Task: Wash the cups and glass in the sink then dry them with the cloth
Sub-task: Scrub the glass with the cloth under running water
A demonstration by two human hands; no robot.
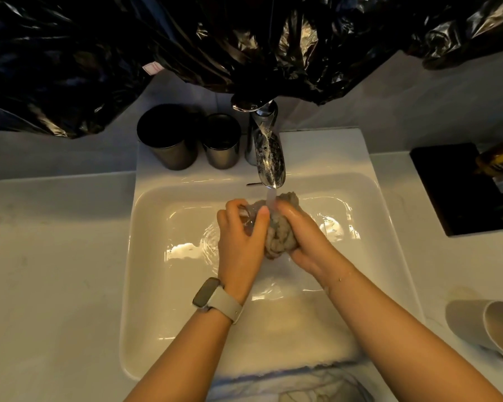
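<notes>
Left hand [241, 236] grips clear glass [249, 216], right hand [299, 236] squeezes grey cloth [282, 230] w/ water running; two dark metal cups [169, 140] at 11 o'clock, white cup [488, 326] at 4 look untouched, drying not begun.

The sink [145, 256] is glossy white and the tabletop [55, 256] around it a pale off-white, while the plastic sheeting [99, 53] hanging above is shiny black. Two cups [169, 140] at the rear have black interiors over grey metallic walls; the tap [266, 146] is mirror chrome. The wadded cloth [282, 230] is mottled grey-brown, the watch strap [225, 307] cream, the tray [453, 192] at right black, and the tipped cup [488, 323] white.
</notes>
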